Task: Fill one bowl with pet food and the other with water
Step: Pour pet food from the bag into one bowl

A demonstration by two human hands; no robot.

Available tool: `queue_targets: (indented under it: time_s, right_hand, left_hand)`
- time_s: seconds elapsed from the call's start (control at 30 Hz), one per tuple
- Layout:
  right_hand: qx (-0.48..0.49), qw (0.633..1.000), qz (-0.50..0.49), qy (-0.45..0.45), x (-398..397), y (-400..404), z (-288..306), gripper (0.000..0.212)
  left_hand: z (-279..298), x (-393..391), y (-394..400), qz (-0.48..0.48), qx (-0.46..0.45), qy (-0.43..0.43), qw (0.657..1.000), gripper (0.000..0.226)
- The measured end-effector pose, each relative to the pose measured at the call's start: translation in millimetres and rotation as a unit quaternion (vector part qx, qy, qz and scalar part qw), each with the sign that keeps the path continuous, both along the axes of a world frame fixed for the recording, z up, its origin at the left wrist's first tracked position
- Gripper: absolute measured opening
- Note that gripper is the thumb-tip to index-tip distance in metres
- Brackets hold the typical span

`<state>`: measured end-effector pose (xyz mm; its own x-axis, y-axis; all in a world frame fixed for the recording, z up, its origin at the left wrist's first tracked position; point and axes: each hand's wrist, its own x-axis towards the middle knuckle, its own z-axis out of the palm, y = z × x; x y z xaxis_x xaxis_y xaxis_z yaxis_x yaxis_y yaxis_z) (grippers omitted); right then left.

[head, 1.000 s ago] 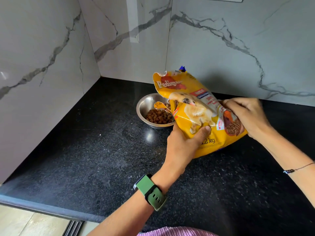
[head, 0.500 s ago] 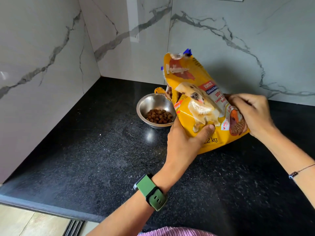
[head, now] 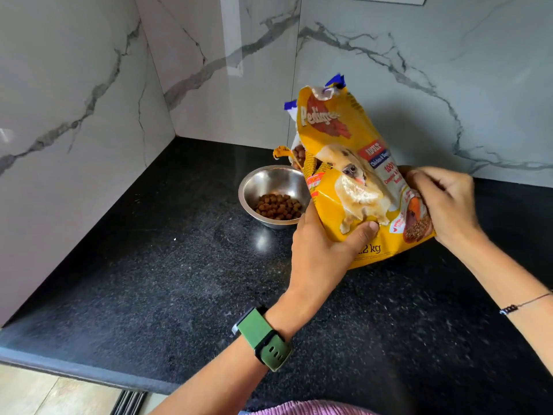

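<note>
A yellow pet food bag [head: 347, 163] stands nearly upright on the black counter [head: 149, 280], its torn opening on the left side showing brown kibble. My left hand [head: 323, 250] grips the bag's lower left, thumb across the front. My right hand [head: 443, 202] holds the bag's right edge with curled fingers. A steel bowl [head: 269, 184] sits just left of the bag, partly behind it, with a layer of brown kibble [head: 278, 206] inside. Only this one bowl is in view.
Marble-patterned walls [head: 74, 115] close the counter on the left and at the back, forming a corner behind the bowl. The counter's front edge [head: 74, 366] runs along the lower left, with floor tiles below it.
The bag has been tipped back from pouring over the bowl to nearly upright, its top rising. Both hands kept their hold and moved slightly right. The kibble in the bowl lies still.
</note>
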<state>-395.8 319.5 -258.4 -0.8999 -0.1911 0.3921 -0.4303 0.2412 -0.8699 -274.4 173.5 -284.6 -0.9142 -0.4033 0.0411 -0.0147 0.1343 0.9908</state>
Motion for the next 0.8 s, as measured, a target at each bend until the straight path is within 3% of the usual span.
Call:
queue_targets:
  time_s: [0.17,0.43,0.6,0.8]
  right_hand:
    - [0.044,0.999,0.002,-0.009,-6.6,-3.0,-1.7,0.014]
    - [0.045,0.999,0.003,-0.016,-5.9,-1.8,-5.7,0.016]
    - [0.014,1.000,-0.007,-0.001,-4.0,0.2,-1.7,0.024]
    - [0.078,0.997,-0.009,-0.022,-11.9,-2.9,-2.5,0.018]
  left_hand:
    - [-4.6,-3.7,-2.2,-0.016,0.083,-0.042,0.996,0.072]
    - [-2.2,-4.8,-4.6,-0.026,0.104,-0.056,0.993,0.062]
    - [0.5,-1.2,-1.5,-0.003,0.034,-0.003,0.999,0.070]
    - [-9.0,-3.7,-1.0,-0.021,0.099,-0.051,0.994,0.079]
